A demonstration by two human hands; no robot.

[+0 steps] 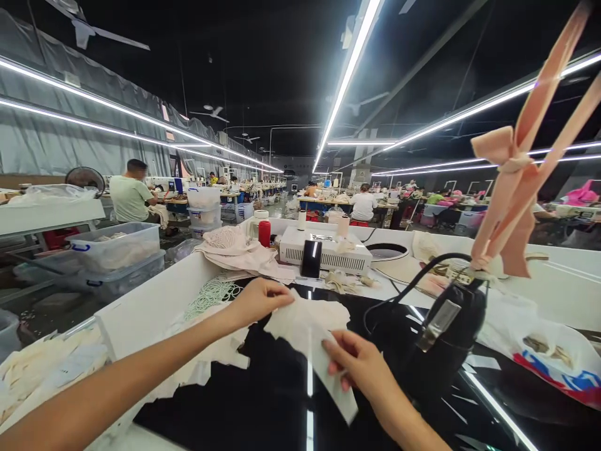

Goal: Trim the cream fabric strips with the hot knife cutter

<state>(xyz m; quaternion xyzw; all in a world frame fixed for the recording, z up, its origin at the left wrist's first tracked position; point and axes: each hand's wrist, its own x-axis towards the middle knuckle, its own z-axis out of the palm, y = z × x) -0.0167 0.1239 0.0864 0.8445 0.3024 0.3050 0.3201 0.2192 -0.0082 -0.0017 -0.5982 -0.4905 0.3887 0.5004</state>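
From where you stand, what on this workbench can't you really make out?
- Black device, head view: glare and dark casing blur its shape; its kind is unclear.
- White fabric piece: the right hand covers part, so its outline is incomplete.
- Left hand: its fingertips hide behind the fabric's edge.
- Plastic bag: cut off by the right edge; print unreadable.
- White machine: labels too small.

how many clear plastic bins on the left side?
2: a clear lidded bin on top, and a second bin stacked beneath it, both left of the white table. More may be hidden further back.
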